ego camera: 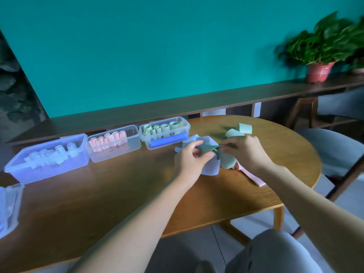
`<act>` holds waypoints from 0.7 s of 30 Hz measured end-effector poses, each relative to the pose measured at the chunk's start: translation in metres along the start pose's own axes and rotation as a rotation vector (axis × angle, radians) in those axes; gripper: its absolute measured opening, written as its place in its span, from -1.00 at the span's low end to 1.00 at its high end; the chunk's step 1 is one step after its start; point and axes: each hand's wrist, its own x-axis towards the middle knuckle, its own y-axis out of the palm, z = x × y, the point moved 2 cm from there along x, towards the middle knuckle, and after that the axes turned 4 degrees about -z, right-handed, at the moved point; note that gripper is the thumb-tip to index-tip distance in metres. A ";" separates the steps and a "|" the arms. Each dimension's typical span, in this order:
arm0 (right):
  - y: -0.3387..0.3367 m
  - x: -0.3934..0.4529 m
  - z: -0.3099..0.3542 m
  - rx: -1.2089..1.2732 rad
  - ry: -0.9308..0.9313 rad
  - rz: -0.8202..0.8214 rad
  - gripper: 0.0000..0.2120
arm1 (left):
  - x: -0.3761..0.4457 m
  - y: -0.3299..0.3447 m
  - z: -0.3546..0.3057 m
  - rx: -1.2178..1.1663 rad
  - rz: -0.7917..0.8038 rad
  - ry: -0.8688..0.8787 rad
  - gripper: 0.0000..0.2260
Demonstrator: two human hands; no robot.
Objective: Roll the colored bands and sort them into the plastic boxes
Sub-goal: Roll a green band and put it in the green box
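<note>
- Nearest: two bare forearms reach forward over the wooden table (122, 194); part of a clear plastic item (8, 207) sits far out to the left of both hands, contents unclear.
- Left hand (192, 158): fingers curled, thumb and fingertips pinching one end of a green band (208, 149); looks like the anchor end for starting a roll.
- Right hand (246, 152): fingers curled, pinching the other end of the same band; band spans between the two pinches, held just above the table, judged taut so it can be rolled evenly.
- Under and just beyond the fingers: loose pile of unrolled bands, white/pale ones (209, 166) below the left fingers, more green (228, 161) between the hands, a pink strip (254, 178) by the right wrist. Kept in reach as the working stock, probably.
- Just past the right fingertips: curled green pieces (239, 130), not yet boxed.
- Beyond the left fingers: green box (165, 133) holding green rolls, a blue strip on its front; dark handwriting on the wall, too blurred to read.
- Further left: pink box (114, 143) with pink rolls, then a larger white box (49, 156) with white rolls. Dark marks on both, unreadable.
- One colour per box, so the held band likely goes to the green box, nearest the hands.
- Farthest: long shelf, teal wall, potted plant (323, 50) far right. No brands legible.
</note>
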 end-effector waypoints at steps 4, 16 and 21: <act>-0.008 0.008 0.016 0.051 -0.036 -0.043 -0.90 | 0.004 -0.007 -0.013 -0.067 0.044 0.035 -0.75; -0.053 0.053 0.096 0.225 -0.143 -0.123 -0.95 | 0.025 -0.105 -0.098 0.107 -0.209 0.301 -0.93; -0.062 0.056 0.140 0.408 -0.154 0.010 -0.96 | 0.011 -0.152 -0.124 0.131 -0.250 0.344 -0.93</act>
